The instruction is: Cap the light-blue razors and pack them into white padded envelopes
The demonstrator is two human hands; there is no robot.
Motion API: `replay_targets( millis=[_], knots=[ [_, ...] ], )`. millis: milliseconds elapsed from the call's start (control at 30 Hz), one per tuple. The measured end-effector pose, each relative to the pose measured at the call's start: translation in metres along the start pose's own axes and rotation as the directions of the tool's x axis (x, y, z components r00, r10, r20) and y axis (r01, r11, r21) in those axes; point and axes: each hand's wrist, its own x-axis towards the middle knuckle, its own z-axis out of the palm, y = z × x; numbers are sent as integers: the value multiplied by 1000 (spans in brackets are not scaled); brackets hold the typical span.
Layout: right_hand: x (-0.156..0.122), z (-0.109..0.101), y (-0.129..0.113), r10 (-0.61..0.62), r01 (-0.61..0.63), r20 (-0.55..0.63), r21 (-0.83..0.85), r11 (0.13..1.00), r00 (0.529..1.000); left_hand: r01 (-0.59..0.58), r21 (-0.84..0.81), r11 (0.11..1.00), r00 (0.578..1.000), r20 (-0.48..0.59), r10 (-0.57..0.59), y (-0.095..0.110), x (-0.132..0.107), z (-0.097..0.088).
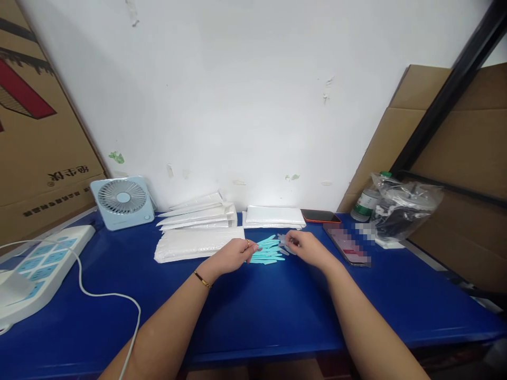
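small clear bits (pixel 282 240) by the right hand (pixel 308 247) are too blurred to name; its grip i cannot tell. left hand (pixel 233 254) pinches fanned teal strips (pixel 271 252) near the back edge of the table (pixel 245 316).

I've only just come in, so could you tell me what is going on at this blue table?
A person works at the blue table, both hands at a small pile of teal strips. The left hand touches the pile's edge; the right hand is at some small clear pieces beside it, its grip too small to make out. White padded envelopes lie stacked just behind.
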Motion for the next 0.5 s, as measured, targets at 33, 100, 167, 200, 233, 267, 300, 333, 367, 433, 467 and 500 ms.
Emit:
replay_targets(
  millis=[33, 100, 167, 200, 233, 267, 300, 333, 367, 433, 467, 500],
  knots=[
    [0, -2, -2, 17, -15, -28, 72, 997, 999, 11, -4, 1000, 1000, -8, -11, 0, 0, 0],
    [-1, -4, -7, 42, -22, -86, 220, 975, 995, 29, -31, 999, 999, -14, -30, 0, -1, 0],
    [-1, -4, -11, 53, -4, -133, 350, 937, 990, 46, -66, 997, 999, -18, -48, 0, -1, -1],
    [-1, -4, -13, 65, -1, -144, 410, 912, 987, 53, -77, 996, 998, -21, -55, 0, -1, -2],
    [0, -3, -14, 82, -4, -147, 467, 884, 986, 57, -83, 995, 998, -24, -60, 0, -1, -2],
    [1, -2, -15, 99, -9, -146, 519, 854, 984, 60, -86, 994, 998, -25, -62, 1, -1, -3],
    [1, -2, -16, 118, -16, -143, 567, 823, 983, 62, -89, 994, 998, -25, -64, 1, -1, -3],
    [2, -1, -16, 137, -25, -139, 608, 794, 981, 66, -89, 994, 997, -26, -68, 1, -1, -3],
    [2, 0, -17, 155, -32, -137, 641, 767, 978, 72, -88, 994, 997, -26, -75, 1, -1, -3],
    [3, 1, -20, 187, -32, -143, 708, 706, 972, 90, -83, 992, 995, -27, -93, 1, -1, -3],
    [2, 1, -21, 197, -26, -142, 745, 667, 970, 98, -83, 992, 995, -28, -100, 1, -1, -3],
    [2, 2, -24, 199, -20, -134, 782, 624, 971, 100, -85, 991, 994, -27, -103, 1, -1, -3]
  ],
)
